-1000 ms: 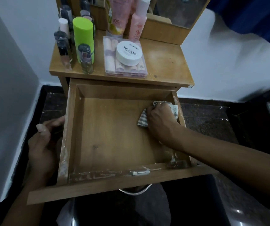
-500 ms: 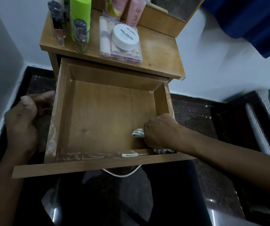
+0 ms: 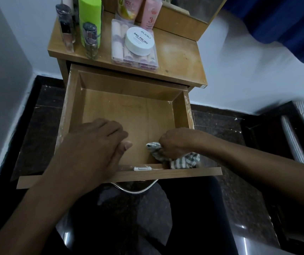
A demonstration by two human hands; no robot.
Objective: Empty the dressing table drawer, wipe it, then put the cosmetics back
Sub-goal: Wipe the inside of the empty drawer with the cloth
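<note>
Against the white wall (image 3: 239, 74), on a dark floor (image 3: 35, 126): table (image 3: 176, 57), wood, its top carrying the cosmetics.

Blue fabric (image 3: 285, 21): hanging at upper right, well apart from the drawer.

Drawer (image 3: 140, 115): wood, pulled out from under the table top toward the person, open side up. Long axis runs from table to viewer. The front panel lies crosswise, nearest the camera, and overhangs both side walls. Bare wood floor shows across the back half; white scuffs along the side rims.

Left hand (image 3: 94, 144): palm down over the drawer's near left quarter, fingers together and loosely extended, holding nothing, thumb pointing right toward the cloth. Forearm crosses the front panel. Whether the fingers touch the drawer floor cannot be told.

Right hand (image 3: 176, 142): inside the near right corner, fingers curled tight round the cloth, forearm crossing the right wall.

Cloth (image 3: 183, 161): grey-and-white striped, bunched. One end pokes out left of the fist; the rest lies against the front panel.

Green bottle (image 3: 90, 17): upright, back left of the top.

Case (image 3: 118, 52): clear, flat, mid-top, tubes inside.

Jar (image 3: 139, 42): white, round, on the case, lid reading NAIL POLISH.

Pink tube (image 3: 151, 13): upright behind the jar.

Glass bottles (image 3: 66, 28): two, upright, beside the green bottle.

Handle (image 3: 136, 191): metal, curved, below the front panel.

Latch (image 3: 142, 168): white, small, on the panel's inner edge, between the hands.
</note>
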